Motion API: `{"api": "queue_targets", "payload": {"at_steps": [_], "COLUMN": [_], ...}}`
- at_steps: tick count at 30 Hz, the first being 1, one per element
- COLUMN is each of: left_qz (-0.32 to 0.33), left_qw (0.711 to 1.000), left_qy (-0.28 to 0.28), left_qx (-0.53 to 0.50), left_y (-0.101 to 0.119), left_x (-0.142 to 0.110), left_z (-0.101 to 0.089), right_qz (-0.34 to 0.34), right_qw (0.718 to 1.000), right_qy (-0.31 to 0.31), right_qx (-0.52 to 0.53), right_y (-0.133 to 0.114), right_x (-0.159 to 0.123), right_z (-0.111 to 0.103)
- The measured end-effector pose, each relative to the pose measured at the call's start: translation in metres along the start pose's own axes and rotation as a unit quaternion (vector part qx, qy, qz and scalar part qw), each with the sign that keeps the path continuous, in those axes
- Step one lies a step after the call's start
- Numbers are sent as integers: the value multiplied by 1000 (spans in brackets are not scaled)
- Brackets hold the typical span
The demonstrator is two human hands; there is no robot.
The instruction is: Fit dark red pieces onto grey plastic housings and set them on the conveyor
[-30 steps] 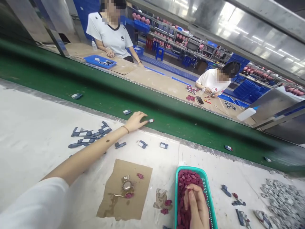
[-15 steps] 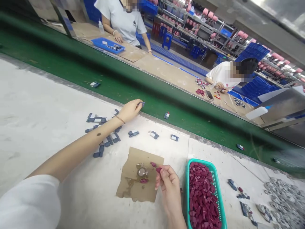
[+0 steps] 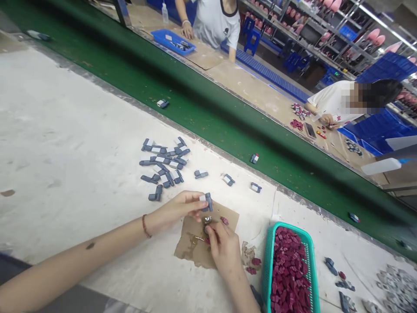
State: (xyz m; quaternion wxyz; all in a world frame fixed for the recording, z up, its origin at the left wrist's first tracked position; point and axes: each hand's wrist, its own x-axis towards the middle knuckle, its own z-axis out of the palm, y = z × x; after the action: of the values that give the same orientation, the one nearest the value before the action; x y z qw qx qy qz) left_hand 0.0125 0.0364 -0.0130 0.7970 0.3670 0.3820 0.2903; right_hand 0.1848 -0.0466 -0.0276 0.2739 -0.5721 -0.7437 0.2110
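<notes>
My left hand (image 3: 187, 206) pinches a small blue-grey and white plastic part (image 3: 208, 202) above the far edge of a brown cardboard sheet (image 3: 192, 250). My right hand (image 3: 226, 248) is closed, its fingertips lowered to a shiny metal piece (image 3: 207, 221) on the cardboard; what they pinch is hidden. Two maroon pieces lie by these fingers, one (image 3: 224, 221) beyond them and another partly covered. A wet-looking brown stain marks the sheet. Left of it, several blue-grey and white parts (image 3: 163, 160) lie in a loose cluster on the white table.
A green basket (image 3: 269, 261) full of maroon pieces (image 3: 289, 269) stands at right. Beyond the table runs a green belt (image 3: 208, 130) carrying a few parts. Two people sit across it, near a blue tray (image 3: 159, 40). Grey pieces (image 3: 397, 287) are heaped at far right.
My left hand has come back from the belt's edge to the cardboard, holding the part. My right hand, which held a maroon piece, has moved in to the metal piece. The view has shifted.
</notes>
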Motion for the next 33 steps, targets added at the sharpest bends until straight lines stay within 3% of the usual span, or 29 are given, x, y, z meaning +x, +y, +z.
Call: {"api": "queue_targets", "payload": {"at_steps": [4,8,14,21,28,33], "left_qz": [38,31,73,125,209,252], "left_qw": [999,997,993,965,923,880], "left_qy": [-19,-65,10,32,-6,-36], "left_qx": [11,24,94,227,324,402], "left_y": [-11,-19,-25,-28,-32,-36], "left_x": [3,4,3,3,1,0], "left_z": [1,2,3,-1,-5,-8], "right_qz": [-25,-35,-35,128,173,229], "right_qw": [998,998,998,986,972,926], "right_qy": [-22,-14,-14,24,31,72], "right_qx": [-46,-52,-40,101,156,291], "right_y": [1,-1,-1,6,6,9], "right_x": [0,0,1,-4,-2,-3], "right_z": [1,0,4,-6,-6,-7]}}
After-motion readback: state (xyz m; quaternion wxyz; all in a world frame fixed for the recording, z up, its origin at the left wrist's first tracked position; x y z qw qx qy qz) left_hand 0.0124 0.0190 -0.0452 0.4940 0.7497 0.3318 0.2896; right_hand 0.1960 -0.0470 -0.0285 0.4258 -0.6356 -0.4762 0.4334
